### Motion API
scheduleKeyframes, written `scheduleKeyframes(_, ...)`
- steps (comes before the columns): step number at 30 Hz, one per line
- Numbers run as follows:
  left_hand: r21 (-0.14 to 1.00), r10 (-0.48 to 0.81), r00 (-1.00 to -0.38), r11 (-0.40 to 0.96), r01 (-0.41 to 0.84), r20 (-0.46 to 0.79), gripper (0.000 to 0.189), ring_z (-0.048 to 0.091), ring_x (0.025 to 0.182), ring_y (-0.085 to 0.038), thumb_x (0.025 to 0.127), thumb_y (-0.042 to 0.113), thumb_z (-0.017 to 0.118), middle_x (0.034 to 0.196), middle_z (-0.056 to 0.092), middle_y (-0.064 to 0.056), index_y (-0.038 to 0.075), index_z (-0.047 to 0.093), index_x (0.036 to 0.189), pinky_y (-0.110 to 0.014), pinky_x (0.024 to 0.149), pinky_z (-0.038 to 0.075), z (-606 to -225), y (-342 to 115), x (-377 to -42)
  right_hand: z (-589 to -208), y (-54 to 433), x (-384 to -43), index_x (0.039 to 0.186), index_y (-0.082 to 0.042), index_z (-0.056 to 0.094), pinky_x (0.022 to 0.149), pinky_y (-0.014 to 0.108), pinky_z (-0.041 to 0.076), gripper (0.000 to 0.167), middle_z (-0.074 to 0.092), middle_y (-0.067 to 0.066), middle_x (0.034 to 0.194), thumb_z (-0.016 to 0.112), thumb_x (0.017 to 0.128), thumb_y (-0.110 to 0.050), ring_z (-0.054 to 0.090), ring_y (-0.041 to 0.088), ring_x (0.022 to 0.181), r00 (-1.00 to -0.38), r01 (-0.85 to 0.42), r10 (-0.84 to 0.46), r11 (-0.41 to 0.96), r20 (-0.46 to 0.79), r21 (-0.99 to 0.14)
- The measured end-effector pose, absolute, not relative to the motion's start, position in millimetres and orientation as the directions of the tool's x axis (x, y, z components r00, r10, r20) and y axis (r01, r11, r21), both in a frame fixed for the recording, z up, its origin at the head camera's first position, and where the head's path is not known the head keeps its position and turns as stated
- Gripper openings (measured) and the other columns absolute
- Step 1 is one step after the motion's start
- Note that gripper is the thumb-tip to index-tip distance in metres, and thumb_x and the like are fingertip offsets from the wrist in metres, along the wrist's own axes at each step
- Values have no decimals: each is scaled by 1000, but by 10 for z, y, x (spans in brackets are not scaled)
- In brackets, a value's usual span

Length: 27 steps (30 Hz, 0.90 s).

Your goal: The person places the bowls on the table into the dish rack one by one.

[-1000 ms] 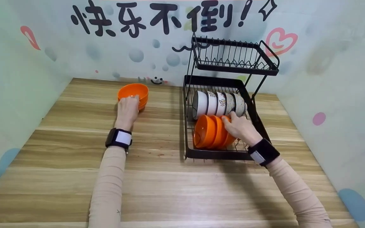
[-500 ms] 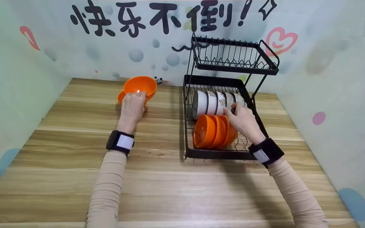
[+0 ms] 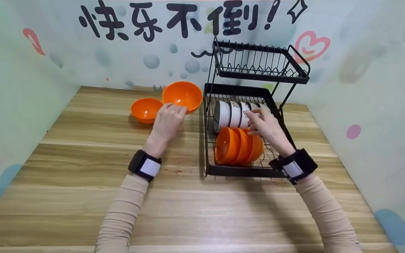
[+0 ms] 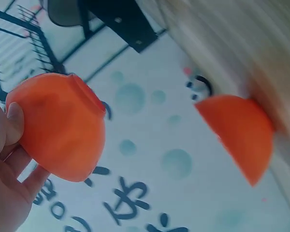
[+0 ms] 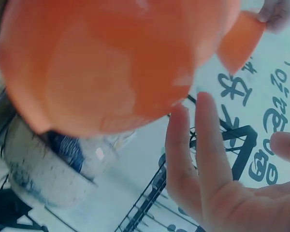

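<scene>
My left hand (image 3: 167, 123) pinches the near rim of an orange bowl (image 3: 183, 94), held tilted above the table; the left wrist view shows thumb and fingers on that bowl (image 4: 63, 125). A second orange bowl (image 3: 145, 110) stands upright on the table to its left. Over the black dish rack (image 3: 244, 171), my right hand (image 3: 267, 128) has its fingers loosely spread, holding nothing. Its fingertips are close to the rightmost of several orange bowls (image 3: 227, 146) standing on edge in the rack's front row; whether they touch is unclear.
Behind the orange row, several white and patterned bowls (image 3: 222, 116) stand on edge, partly hidden by the right hand. The rack's upper tier (image 3: 258, 75) overhangs the back. A printed wall (image 3: 146, 70) closes off the far side of the wooden table (image 3: 188, 214).
My left hand has lifted one orange bowl off the other and carried it right towards the rack. My right hand has let go of the racked orange bowls and its fingers have spread.
</scene>
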<state>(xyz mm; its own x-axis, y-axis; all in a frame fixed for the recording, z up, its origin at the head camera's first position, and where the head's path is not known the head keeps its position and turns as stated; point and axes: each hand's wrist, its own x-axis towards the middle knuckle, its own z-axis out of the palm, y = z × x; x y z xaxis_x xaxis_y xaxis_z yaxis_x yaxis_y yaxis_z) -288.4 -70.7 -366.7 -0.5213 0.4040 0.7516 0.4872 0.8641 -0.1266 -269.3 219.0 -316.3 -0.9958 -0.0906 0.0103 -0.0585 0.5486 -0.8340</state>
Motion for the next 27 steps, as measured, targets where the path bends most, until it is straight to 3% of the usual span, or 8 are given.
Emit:
scheduleKeyframes(5,-197,480,-473,825,530,739,7,71,84,-24,87,5,62,90,74,-12,2,66,91,-38,86,55,-3615,-528,-2757,-3143,2111,-2680,136,-2,36,77,26,57,54,56,22,113,44,98,-40,66,25,93,-988,-17,-148,423,-50,-906)
scheduleKeyframes(16,-359,584,-298,748,558,755,8,70,80,-16,84,1,63,85,74,-5,7,67,85,-31,86,54,-3603,-179,-2593,-3153,1994,-2670,129,-4,39,81,31,57,50,59,23,113,47,97,-41,67,22,89,-965,12,-245,300,-89,-954)
scheduleKeyframes(21,-403,612,-240,719,566,754,10,69,81,-15,83,0,63,85,74,-3,8,67,86,-30,86,53,-3615,-77,-2541,-3162,1983,-2668,125,-4,41,79,30,57,43,63,14,100,50,97,-35,67,17,81,-955,39,-279,229,-104,-973)
scheduleKeyframes(24,-427,627,-208,701,570,751,10,69,82,-15,84,0,63,85,74,-2,9,67,87,-29,85,53,-3627,-34,-2525,-3176,1987,-2669,131,-6,40,77,29,57,43,65,7,97,50,98,-31,68,16,79,-945,69,-304,163,-117,-984)
scheduleKeyframes(27,-444,631,-165,685,578,758,9,69,81,-15,85,1,62,84,74,-2,9,67,87,-28,84,52,-3633,9,-2508,-3190,1987,-2669,137,-7,37,80,30,57,45,65,8,107,49,98,-25,69,17,87,-937,100,-329,77,-120,-992)
